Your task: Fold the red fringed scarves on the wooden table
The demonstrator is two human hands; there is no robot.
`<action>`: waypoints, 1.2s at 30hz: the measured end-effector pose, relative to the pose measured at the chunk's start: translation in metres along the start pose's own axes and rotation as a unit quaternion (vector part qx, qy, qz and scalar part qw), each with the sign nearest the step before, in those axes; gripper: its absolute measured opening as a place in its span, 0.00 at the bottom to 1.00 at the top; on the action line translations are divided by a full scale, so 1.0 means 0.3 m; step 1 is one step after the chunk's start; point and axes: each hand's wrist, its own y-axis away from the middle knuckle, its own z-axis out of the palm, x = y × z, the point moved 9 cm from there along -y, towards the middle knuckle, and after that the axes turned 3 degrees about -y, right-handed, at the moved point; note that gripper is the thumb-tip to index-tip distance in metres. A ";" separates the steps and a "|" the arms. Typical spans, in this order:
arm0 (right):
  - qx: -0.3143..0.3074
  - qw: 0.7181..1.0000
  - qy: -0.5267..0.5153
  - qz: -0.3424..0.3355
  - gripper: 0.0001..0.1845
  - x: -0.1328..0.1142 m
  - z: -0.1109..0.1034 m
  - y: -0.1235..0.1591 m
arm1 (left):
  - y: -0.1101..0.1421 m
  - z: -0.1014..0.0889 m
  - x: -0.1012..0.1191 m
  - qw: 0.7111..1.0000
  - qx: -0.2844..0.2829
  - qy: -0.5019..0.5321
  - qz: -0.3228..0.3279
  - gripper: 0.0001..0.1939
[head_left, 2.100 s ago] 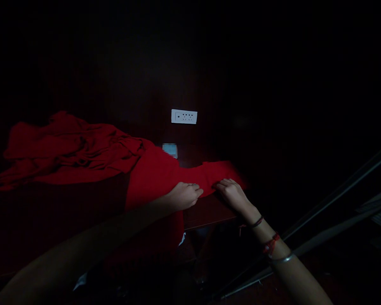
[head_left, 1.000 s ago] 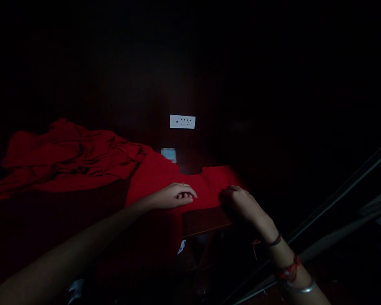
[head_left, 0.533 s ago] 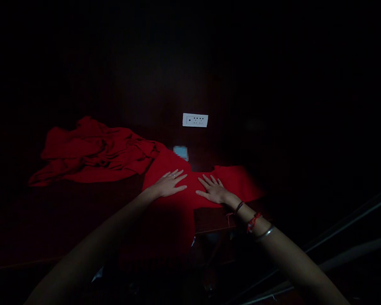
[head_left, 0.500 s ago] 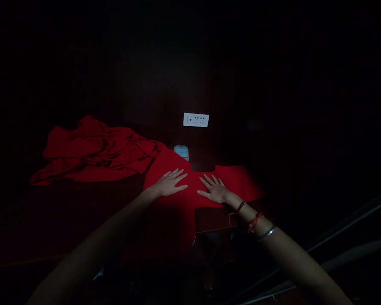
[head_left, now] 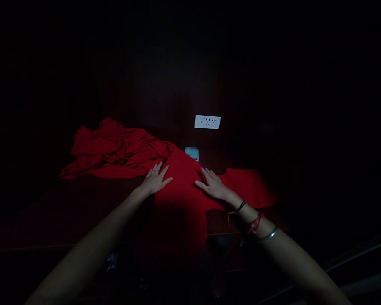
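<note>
A red fringed cloth [head_left: 180,190], perhaps a scarf or shawl, lies partly spread on a dark wooden table [head_left: 220,226]. One end hangs over the front edge, and another part reaches out to the right. On the left the fabric is heaped in a crumpled pile [head_left: 114,148]. My left hand [head_left: 154,180] is open, fingers spread, at the left border of the smooth part. With fingers stretched out, my right hand [head_left: 212,184] is over the cloth right of the middle; whether it touches the fabric is hard to tell. Neither hand grips anything.
A white wall socket [head_left: 207,122] is on the dark back wall. Below it, behind the cloth, a small pale blurred object [head_left: 192,153] lies on the table. Deep shadow hides most of the surroundings.
My hands have moved apart: the left has slid leftward from the middle of the cloth to its edge. The view has shifted slightly, so the cloth and socket appear farther right.
</note>
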 end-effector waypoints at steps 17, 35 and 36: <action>-0.008 0.998 0.048 -0.044 0.41 -0.051 0.016 0.089 | 0.160 -0.049 0.147 0.971 -0.021 0.005 0.237 0.31; 0.062 0.941 0.195 -0.268 0.16 -0.062 0.022 0.189 | 0.266 -0.060 0.289 0.943 0.094 -0.200 0.250 0.10; 0.062 0.942 0.204 -0.260 0.16 -0.045 0.014 0.175 | 0.252 -0.062 0.302 0.944 0.098 -0.205 0.241 0.10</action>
